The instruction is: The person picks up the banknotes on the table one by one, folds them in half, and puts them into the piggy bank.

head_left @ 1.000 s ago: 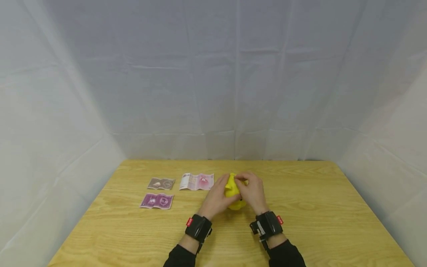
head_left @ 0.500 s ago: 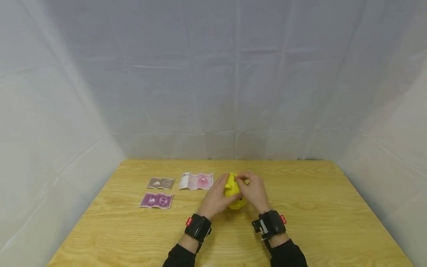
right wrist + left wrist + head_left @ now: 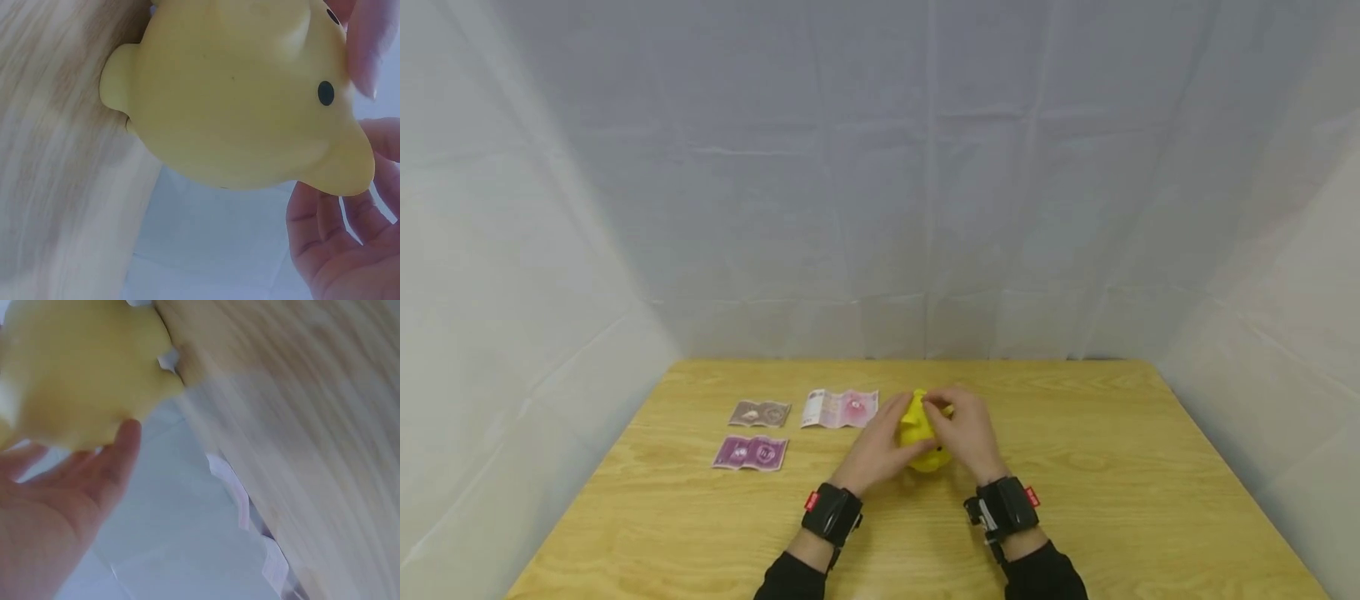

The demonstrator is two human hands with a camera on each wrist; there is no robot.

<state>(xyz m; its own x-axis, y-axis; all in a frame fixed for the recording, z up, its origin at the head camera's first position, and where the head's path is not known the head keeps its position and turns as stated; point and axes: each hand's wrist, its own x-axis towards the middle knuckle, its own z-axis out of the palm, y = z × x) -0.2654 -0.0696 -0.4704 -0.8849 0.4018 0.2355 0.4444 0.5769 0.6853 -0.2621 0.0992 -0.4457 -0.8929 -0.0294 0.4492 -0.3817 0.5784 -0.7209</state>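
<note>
A yellow pig-shaped piggy bank (image 3: 915, 429) stands on the table, partly covered by both hands in the head view. My left hand (image 3: 878, 447) holds it from the left, with the thumb across its front and the fingers along its far side. At its top, the bent fingers and thumb of my right hand (image 3: 967, 427) come together close to the bank; I cannot tell whether they pinch something small. The right wrist view shows the piggy bank (image 3: 219, 106) from the front, with black eyes, an ear and a foot. Behind the ear, the left hand's fingers (image 3: 306, 215) show.
Left of the hands lie three creased banknotes: a pink one (image 3: 840, 408) nearest the bank, a brown one (image 3: 760, 413) farther left and a purple one (image 3: 750, 452) in front of it. White sheeting (image 3: 880, 208) walls the wooden table (image 3: 1112, 500) at the back and sides.
My left wrist has shifted slightly left, while its hand stays on the piggy bank. The right fingers make small movements at the bank's top. The banknotes lie as before.
</note>
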